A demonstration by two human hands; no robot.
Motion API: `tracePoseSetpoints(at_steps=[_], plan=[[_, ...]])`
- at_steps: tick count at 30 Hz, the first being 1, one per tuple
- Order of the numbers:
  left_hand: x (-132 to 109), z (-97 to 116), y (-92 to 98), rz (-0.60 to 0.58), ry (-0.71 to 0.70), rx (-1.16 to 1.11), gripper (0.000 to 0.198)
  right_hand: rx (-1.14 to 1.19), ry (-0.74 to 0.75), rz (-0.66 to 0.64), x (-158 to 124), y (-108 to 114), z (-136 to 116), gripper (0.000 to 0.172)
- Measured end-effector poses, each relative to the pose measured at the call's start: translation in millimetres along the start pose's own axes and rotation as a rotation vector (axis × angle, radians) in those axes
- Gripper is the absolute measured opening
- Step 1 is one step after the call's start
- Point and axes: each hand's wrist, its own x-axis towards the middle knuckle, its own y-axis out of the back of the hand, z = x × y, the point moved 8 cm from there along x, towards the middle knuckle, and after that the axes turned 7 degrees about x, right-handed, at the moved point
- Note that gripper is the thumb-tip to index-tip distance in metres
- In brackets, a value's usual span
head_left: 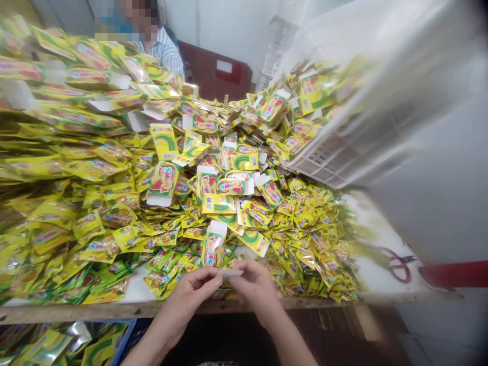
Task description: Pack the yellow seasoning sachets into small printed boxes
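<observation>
- Hundreds of yellow printed sachets [80, 213] heaped across a white table [377, 239]
- One tilted white plastic crate [335, 142] at right, holding more
- One co-worker's striped sleeve [165, 51] beyond the heap
- Red-handled scissors [396, 267] lying on the table, right of the heap
- Left hand [188, 292] and right hand [255, 290] gripping narrowly, pinching a small white card strip [231, 273] between them, above the table's near edge

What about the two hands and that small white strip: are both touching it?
Touching. The head view shows the left hand and right hand both meeting the small white strip at their fingertips.
</observation>
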Motion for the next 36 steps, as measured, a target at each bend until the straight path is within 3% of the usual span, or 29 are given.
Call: tracePoseSetpoints(at_steps=[2, 5, 10, 15, 18, 23, 32, 34, 36], plan=[[1.3, 4.6, 3.1, 0.015, 0.007, 0.001, 0.027, -0.051, 0.075, -0.007, 3.9, -4.1, -4.0, 0.022], [2.9, 6.6, 20.2, 0.187, -0.05, 0.029, 0.03, -0.121, 0.189, -0.005, 11.1, -7.7, -21.7, 0.024], [3.9, 1.6, 28.6, 0.288, -0.136, 0.13, 0.024, -0.09, 0.117, 0.014, 19.6, -8.3, -31.8, 0.019], [9.1, 13.9, 25.7, 0.288, -0.263, 0.25, 0.026, -0.077, 0.128, 0.025, 18.7, -4.0, -27.5, 0.015], [7.3, 26.3, 25.8, 0.257, -0.413, 0.4, 0.016, -0.152, 0.298, -0.021, 14.4, -4.6, -35.1, 0.015], [-1.4, 28.9, 27.8, 0.161, -0.53, 0.458, 0.022, -0.301, 0.503, -0.031, 2.9, -7.3, -42.8, 0.014], [-4.0, 11.3, 10.0, 0.19, -0.552, 0.464, 0.017, -0.445, 0.681, 0.012, -17.5, -8.8, -34.4, 0.018], [-6.3, 12.4, 20.4, 0.252, -0.484, 0.431, 0.019, -0.484, 0.654, 0.063, -12.9, 4.9, -39.4, 0.016], [-17.5, 13.6, 53.4, 0.409, -0.369, 0.355, 0.026, -0.559, 0.596, 0.141, -6.5, 22.9, -44.7, 0.015]])
